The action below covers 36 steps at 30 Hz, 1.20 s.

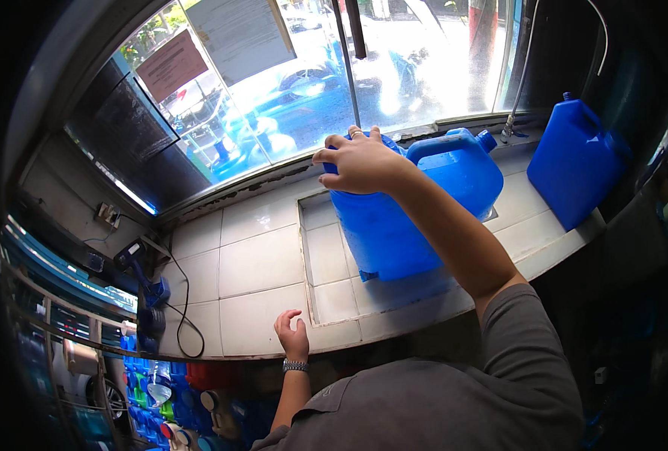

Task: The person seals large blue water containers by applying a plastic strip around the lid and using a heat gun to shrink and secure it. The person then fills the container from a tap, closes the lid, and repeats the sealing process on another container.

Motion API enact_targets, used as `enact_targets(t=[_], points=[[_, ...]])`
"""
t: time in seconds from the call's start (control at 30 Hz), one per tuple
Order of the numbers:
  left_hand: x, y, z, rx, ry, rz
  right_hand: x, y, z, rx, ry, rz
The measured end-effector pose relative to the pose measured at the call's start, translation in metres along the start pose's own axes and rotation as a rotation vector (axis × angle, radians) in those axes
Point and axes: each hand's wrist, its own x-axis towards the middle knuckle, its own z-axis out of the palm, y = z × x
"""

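Observation:
A blue plastic water jug (454,180) with a moulded handle and a small spout cap stands in the recessed part of the white tiled counter (259,248). My right hand (364,161) reaches over its left end from above, fingers spread and curled around a wide blue cap (332,141), which the hand mostly covers. A ring shows on one finger. At the counter's front edge, left of the recess, my left hand (293,336) is empty, with thumb and fingers apart. A metal watch (295,366) is on that wrist.
Another blue jug (574,161) stands at the counter's right end, near a thin hose (525,68). On the left lie a dark blue handheld tool (142,270) and its black cord (187,301). A glass window (311,98) runs behind. Several containers (150,398) are below left.

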Motion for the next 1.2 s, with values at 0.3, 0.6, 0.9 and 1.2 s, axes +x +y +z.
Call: enact_targets(t=[0.3, 0.6, 0.9, 1.2], points=[[-0.002, -0.003, -0.033, 0.019, 0.151, -0.002, 0.007, 0.027, -0.012, 0.135, -0.087, -0.378], [-0.014, -0.022, -0.038, 0.039, 0.139, -0.082, -0.003, -0.025, -0.009, -0.012, -0.003, 0.191], [0.027, 0.009, 0.002, -0.082, 0.068, 0.061, 0.009, -0.033, -0.001, 0.053, 0.065, 0.414], [0.023, -0.011, 0.000, -0.156, -0.063, -0.119, -0.076, 0.096, -0.030, -0.192, 0.018, 0.324]])
